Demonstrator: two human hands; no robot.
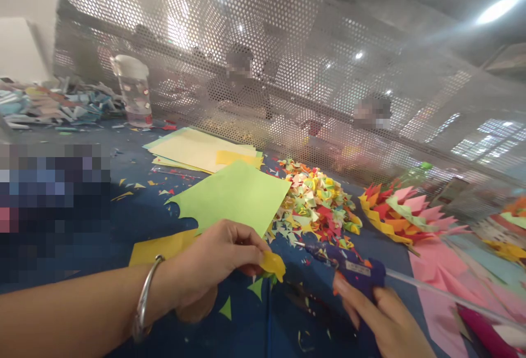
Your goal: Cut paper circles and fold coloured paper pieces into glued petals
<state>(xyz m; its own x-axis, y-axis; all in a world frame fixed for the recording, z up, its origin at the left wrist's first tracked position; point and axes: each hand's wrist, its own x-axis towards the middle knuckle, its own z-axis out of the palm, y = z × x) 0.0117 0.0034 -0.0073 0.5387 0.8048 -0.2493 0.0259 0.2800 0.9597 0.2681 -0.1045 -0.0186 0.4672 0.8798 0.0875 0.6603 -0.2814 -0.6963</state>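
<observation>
My left hand, with a silver bangle at the wrist, pinches a small folded yellow paper piece with a bit of green beneath it. My right hand is wrapped round the handle of a dark blue glue gun. Its metal nozzle points left, a short way from the yellow piece and apart from it. A long clear glue stick sticks out of the gun's back. Behind my left hand lie a light green paper sheet with a scalloped left edge and a yellow sheet.
Colourful folded paper pieces are heaped behind the glue gun. Red, pink and yellow pointed paperwork stands at right by pink paper. Stacked pale sheets and a clear bottle stand before a perforated metal screen; people sit beyond.
</observation>
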